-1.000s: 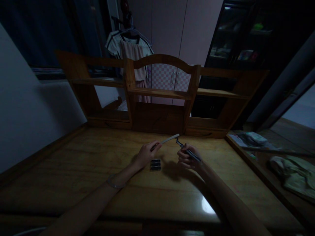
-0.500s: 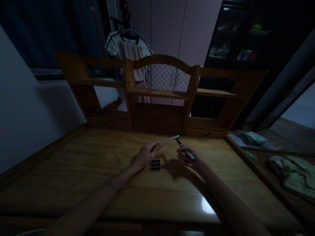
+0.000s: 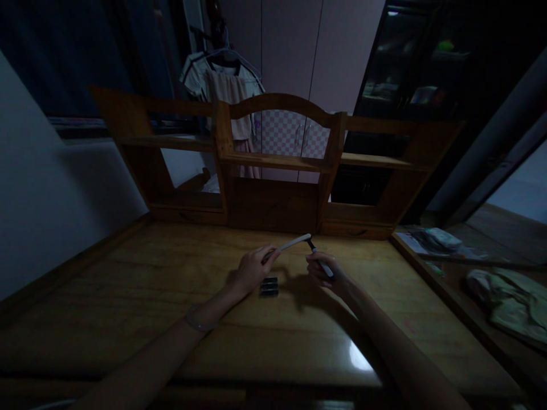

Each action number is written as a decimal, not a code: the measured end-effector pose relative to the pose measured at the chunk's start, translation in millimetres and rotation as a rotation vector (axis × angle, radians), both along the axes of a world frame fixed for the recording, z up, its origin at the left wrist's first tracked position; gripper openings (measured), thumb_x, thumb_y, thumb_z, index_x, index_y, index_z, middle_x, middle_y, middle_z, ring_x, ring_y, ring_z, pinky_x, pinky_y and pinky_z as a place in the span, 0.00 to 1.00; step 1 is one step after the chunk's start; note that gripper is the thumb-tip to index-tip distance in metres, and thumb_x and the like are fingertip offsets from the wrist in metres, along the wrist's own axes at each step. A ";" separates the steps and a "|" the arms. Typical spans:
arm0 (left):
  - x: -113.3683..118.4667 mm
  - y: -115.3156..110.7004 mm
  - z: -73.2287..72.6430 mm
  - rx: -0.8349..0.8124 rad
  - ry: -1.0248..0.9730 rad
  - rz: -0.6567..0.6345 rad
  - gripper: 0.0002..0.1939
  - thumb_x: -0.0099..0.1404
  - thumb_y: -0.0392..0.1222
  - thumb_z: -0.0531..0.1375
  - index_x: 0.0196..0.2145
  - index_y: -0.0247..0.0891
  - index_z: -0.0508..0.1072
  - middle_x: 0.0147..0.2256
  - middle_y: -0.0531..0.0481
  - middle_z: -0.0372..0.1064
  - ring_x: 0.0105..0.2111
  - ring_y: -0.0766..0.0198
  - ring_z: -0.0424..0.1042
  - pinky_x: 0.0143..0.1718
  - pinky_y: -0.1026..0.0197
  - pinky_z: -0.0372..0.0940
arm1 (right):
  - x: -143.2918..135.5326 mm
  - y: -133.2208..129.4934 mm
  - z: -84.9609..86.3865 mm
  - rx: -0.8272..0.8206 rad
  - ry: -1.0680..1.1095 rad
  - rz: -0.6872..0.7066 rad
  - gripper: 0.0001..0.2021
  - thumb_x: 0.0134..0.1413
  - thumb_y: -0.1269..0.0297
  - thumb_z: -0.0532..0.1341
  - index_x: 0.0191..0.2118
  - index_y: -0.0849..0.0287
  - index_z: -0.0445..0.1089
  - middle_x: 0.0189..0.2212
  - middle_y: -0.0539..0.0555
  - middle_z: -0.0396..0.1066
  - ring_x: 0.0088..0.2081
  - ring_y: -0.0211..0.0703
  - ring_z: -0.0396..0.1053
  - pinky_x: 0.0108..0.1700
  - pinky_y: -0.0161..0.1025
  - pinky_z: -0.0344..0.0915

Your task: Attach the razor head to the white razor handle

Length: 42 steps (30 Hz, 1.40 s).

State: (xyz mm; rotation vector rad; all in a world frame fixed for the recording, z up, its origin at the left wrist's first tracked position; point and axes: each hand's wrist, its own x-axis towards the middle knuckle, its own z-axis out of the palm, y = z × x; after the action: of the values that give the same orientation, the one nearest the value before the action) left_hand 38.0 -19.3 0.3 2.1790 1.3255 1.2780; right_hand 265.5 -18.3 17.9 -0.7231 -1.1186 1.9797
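In my left hand [image 3: 255, 269], closed fingers grip one end of a slim, pale, curved stick [image 3: 293, 242] that reaches up and right. My right hand [image 3: 322, 270] is wrapped round the handle of what looks like a razor [image 3: 326, 269], light with dark parts and a dark neck. The razor's head meets the stick's far end; whether they are joined or only touching I cannot tell. Below and between my hands, a small pack of dark bars [image 3: 269, 286] lies on the wooden desk [image 3: 179, 273].
A wooden shelf unit [image 3: 273, 163] with small drawers stands along the desk's back edge. To the right, beyond a raised wooden edge, lie plastic-wrapped items [image 3: 442, 239] and pale cloth [image 3: 517, 304]. A wall [image 3: 64, 188] borders the left. The room is dim.
The razor's handle has tilted slightly and shifted a little left in my right hand. My left hand and the stick are almost where they were.
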 end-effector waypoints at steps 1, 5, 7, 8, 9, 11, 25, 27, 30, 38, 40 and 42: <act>-0.4 0.3 0.0 -0.002 0.002 0.013 0.13 0.66 0.48 0.53 0.39 0.41 0.73 0.37 0.48 0.73 0.36 0.61 0.71 0.39 0.63 0.61 | -0.5 -0.3 0.1 0.003 -0.006 -0.016 0.19 0.49 0.64 0.60 0.15 0.57 0.50 0.08 0.40 0.46 0.09 0.27 0.40 0.07 0.27 0.40; -1.8 0.6 1.1 -0.002 -0.003 0.027 0.13 0.66 0.48 0.53 0.40 0.41 0.73 0.37 0.48 0.73 0.37 0.61 0.71 0.40 0.63 0.62 | -1.6 -1.9 1.1 0.016 -0.040 -0.041 0.20 0.49 0.64 0.60 0.15 0.57 0.49 0.08 0.40 0.45 0.09 0.27 0.41 0.08 0.27 0.38; -1.0 -0.2 1.7 0.006 -0.001 0.002 0.13 0.66 0.48 0.53 0.40 0.41 0.73 0.38 0.48 0.73 0.37 0.61 0.71 0.40 0.63 0.62 | -1.6 -2.1 1.4 0.033 -0.053 -0.044 0.20 0.49 0.63 0.61 0.15 0.57 0.49 0.08 0.40 0.45 0.10 0.27 0.41 0.08 0.28 0.38; -0.4 -0.5 1.7 0.011 0.003 -0.006 0.13 0.66 0.49 0.53 0.40 0.41 0.73 0.38 0.48 0.73 0.37 0.61 0.71 0.40 0.63 0.62 | -1.6 -1.8 1.2 0.044 -0.061 -0.048 0.20 0.49 0.63 0.61 0.15 0.57 0.49 0.08 0.40 0.46 0.10 0.28 0.41 0.08 0.28 0.38; 0.2 -0.6 1.5 0.013 0.008 -0.006 0.13 0.66 0.49 0.53 0.39 0.41 0.73 0.38 0.48 0.73 0.37 0.61 0.71 0.40 0.63 0.62 | -1.7 -1.3 0.9 0.056 -0.071 -0.050 0.20 0.49 0.62 0.61 0.15 0.57 0.50 0.08 0.40 0.46 0.10 0.28 0.41 0.09 0.28 0.38; 0.5 0.5 0.4 0.007 0.015 0.022 0.14 0.66 0.49 0.52 0.39 0.41 0.73 0.37 0.47 0.73 0.37 0.60 0.71 0.39 0.63 0.62 | -2.4 0.5 -0.6 0.087 -0.108 -0.056 0.20 0.48 0.61 0.60 0.15 0.56 0.50 0.08 0.40 0.46 0.10 0.28 0.42 0.09 0.29 0.38; 0.3 0.8 7.4 -0.212 -0.239 -0.184 0.17 0.66 0.51 0.51 0.35 0.35 0.72 0.32 0.49 0.70 0.34 0.63 0.68 0.35 0.66 0.62 | 9.5 -1.9 5.6 0.943 -1.725 -0.663 0.19 0.58 0.54 0.52 0.30 0.60 0.75 0.26 0.63 0.74 0.27 0.46 0.69 0.28 0.38 0.49; 1.5 -0.7 8.3 -0.241 -0.254 -0.201 0.17 0.65 0.51 0.51 0.35 0.35 0.72 0.32 0.49 0.70 0.32 0.64 0.67 0.33 0.66 0.61 | 11.1 -2.3 9.3 0.953 -1.777 -0.664 0.21 0.60 0.54 0.50 0.32 0.60 0.76 0.27 0.63 0.74 0.28 0.47 0.70 0.29 0.38 0.49; 0.5 -1.3 8.4 -0.292 -0.267 -0.202 0.18 0.65 0.52 0.51 0.35 0.35 0.72 0.30 0.50 0.69 0.28 0.66 0.65 0.27 0.67 0.59 | 10.3 -3.5 11.8 0.985 -1.803 -0.662 0.20 0.61 0.54 0.50 0.33 0.59 0.76 0.28 0.62 0.75 0.29 0.46 0.70 0.29 0.37 0.49; 1.2 3.6 0.5 -0.348 -0.277 -0.244 0.18 0.64 0.53 0.53 0.35 0.36 0.72 0.27 0.52 0.68 0.26 0.67 0.64 0.26 0.68 0.58 | 8.7 -4.1 9.7 1.045 -1.806 -0.621 0.16 0.61 0.58 0.51 0.34 0.56 0.75 0.30 0.59 0.75 0.28 0.44 0.70 0.28 0.37 0.47; 0.3 6.2 -1.2 -0.337 -0.286 -0.232 0.18 0.64 0.53 0.53 0.34 0.35 0.72 0.29 0.51 0.69 0.29 0.66 0.66 0.27 0.67 0.59 | 10.0 -3.7 9.7 1.052 -1.799 -0.633 0.16 0.61 0.58 0.51 0.34 0.56 0.75 0.30 0.59 0.75 0.28 0.44 0.70 0.28 0.37 0.47; -1.4 7.2 -1.0 -0.326 -0.295 -0.216 0.18 0.64 0.53 0.52 0.35 0.35 0.72 0.30 0.50 0.69 0.29 0.65 0.66 0.28 0.67 0.60 | 10.9 -3.4 9.8 1.055 -1.800 -0.639 0.16 0.61 0.58 0.51 0.34 0.57 0.75 0.29 0.60 0.75 0.28 0.44 0.70 0.29 0.37 0.47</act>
State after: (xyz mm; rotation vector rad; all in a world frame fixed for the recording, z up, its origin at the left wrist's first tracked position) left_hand 36.6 -12.1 -0.6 1.7768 1.0633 1.1531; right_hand 276.4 -21.7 27.8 -1.8425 -2.0673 -0.3777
